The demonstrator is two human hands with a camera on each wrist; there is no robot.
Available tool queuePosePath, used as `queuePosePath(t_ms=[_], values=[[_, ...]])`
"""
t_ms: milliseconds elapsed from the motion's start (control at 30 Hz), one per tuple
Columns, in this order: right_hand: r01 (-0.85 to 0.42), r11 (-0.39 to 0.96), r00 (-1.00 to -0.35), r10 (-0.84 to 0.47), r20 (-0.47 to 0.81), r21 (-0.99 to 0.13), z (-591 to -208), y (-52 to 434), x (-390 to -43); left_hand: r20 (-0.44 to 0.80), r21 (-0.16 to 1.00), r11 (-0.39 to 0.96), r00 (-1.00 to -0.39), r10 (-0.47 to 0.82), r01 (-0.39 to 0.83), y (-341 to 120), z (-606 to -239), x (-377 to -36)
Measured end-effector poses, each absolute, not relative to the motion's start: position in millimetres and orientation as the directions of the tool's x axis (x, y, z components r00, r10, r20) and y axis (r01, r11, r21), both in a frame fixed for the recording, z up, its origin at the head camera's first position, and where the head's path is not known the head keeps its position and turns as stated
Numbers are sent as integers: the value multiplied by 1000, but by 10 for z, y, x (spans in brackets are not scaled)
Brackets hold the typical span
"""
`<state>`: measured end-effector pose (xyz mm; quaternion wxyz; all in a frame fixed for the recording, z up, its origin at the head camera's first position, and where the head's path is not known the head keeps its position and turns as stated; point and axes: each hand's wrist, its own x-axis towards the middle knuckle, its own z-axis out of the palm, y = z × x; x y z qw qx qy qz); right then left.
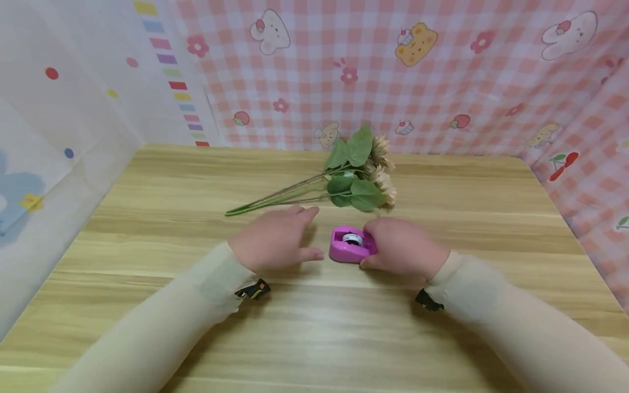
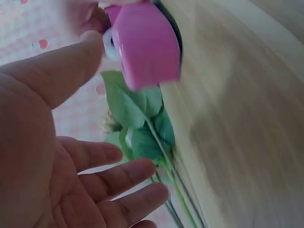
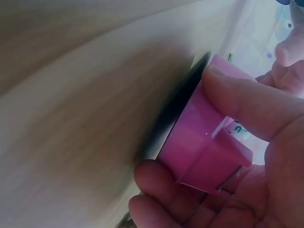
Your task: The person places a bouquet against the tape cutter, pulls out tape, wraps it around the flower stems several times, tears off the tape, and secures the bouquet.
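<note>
Grip of the right hand (image 1: 405,246) clamps one end of the pink tape dispenser (image 1: 346,252), on or just above the table (image 1: 304,338), probably for steadiness with the roll (image 1: 352,238) uncovered, while the left hand (image 1: 272,238), fingers apart, hangs empty near it, and flowers (image 1: 384,184) lie beyond.

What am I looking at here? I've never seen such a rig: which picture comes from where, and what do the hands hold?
There is no machine, just a person's bare left hand and right hand. The wide picture comes from a camera worn on the head, looking forward and down; the two closer ones come from cameras on the left and right wrists. Long-stemmed pale flowers lie on the wood-grain table. Nearer the person, the right hand grips one end of a pink tape dispenser with a small tape roll inside. The left hand, near its other end, holds nothing.
</note>
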<state>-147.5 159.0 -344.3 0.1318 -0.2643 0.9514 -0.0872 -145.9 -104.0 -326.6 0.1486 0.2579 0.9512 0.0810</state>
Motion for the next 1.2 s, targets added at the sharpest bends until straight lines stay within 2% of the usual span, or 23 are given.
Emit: queuePosePath(t_ms=[133, 333, 500, 633, 967, 1200], values=[[-479, 848, -827, -522, -207, -227, -3453, 1471, -1489, -256, 235, 839, -802, 540, 490, -913, -3304, -1464], [-492, 838, -826, -535, -177, -234, -3479, 1427, -1499, -205, 235, 801, -777, 595, 551, -770, -3394, -1485], [-498, 837, -825, -538, -175, -228, -3496, 1431, -1509, -165, 168, 809, -793, 586, 563, -710, -3474, -1504], [-487, 841, -826, -531, -190, -236, -3499, 1430, -1521, -162, 130, 790, -773, 613, 599, -649, -3512, -1527], [-532, 807, -804, -577, -147, -257, -3477, 1513, -1482, -245, 142, 779, -741, 626, 611, -556, -3539, -1593], [-515, 807, -804, -572, -162, -291, -3383, 1570, -1505, -271, 151, 786, -739, 617, 600, -535, -3539, -1617]])
